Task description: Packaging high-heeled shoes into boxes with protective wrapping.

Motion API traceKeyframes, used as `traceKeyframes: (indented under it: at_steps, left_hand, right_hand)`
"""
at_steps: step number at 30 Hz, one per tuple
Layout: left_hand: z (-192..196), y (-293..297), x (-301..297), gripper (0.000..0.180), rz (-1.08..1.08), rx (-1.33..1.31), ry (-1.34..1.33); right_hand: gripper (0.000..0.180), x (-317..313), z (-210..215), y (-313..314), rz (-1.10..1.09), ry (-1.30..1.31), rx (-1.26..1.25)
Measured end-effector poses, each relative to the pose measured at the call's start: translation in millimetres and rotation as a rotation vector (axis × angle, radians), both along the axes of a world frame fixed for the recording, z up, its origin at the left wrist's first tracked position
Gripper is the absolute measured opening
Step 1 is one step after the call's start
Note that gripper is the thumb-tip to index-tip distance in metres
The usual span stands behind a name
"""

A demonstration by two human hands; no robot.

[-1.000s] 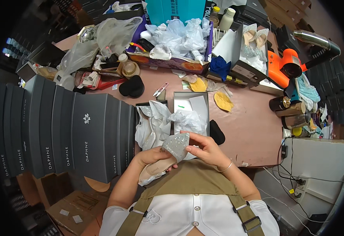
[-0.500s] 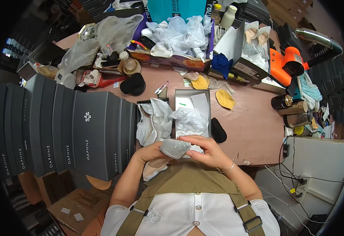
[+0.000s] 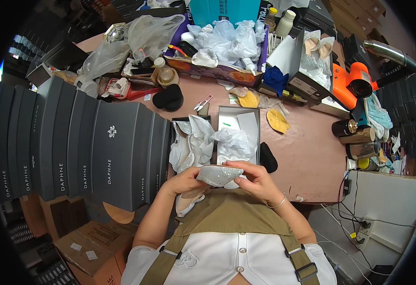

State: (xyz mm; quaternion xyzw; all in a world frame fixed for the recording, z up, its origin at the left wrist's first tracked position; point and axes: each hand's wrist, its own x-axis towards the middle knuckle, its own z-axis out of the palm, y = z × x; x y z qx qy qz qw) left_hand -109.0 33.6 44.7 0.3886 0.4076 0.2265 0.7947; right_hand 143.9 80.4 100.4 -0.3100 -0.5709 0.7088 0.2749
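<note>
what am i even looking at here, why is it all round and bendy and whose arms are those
This is one view from a wide fisheye camera worn on a person's head, looking down, so straight edges curve toward the rim. The arms coming up from the bottom are the wearer's own; there is no machine.

The left hand and right hand together hold a silver glittery shoe, close to the body.

Just beyond the hands, on the pinkish-brown table, sits an open shoe box with crumpled white tissue paper. To the person's left stands a row of dark grey shoe boxes. Farther back lie yellow insoles, small snips, a purple tray of plastic bags and an orange power tool.
</note>
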Motion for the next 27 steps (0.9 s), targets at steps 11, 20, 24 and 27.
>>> traceKeyframes:
  at_steps: [11, 20, 24, 27]
  left_hand:
    - [21.7, -7.2, 3.2, 0.037, 0.073, 0.151, 0.255]
    - [12.8, -11.3, 2.1, 0.030, 0.017, 0.049, 0.162]
    - [20.0, -10.2, 5.8, 0.028, 0.000, -0.085, 0.106]
    - [19.7, -12.3, 7.9, 0.028, -0.011, -0.130, 0.064]
  right_hand:
    - [0.047, 1.6, -8.1, -1.0, -0.025, 0.052, -0.131]
    - [0.044, -0.1, -12.1, -6.0, -0.054, 0.048, -0.122]
    - [0.044, -0.7, -12.5, -7.3, -0.062, 0.047, -0.125]
    - [0.042, -0.1, -10.1, -6.9, -0.052, 0.057, -0.165]
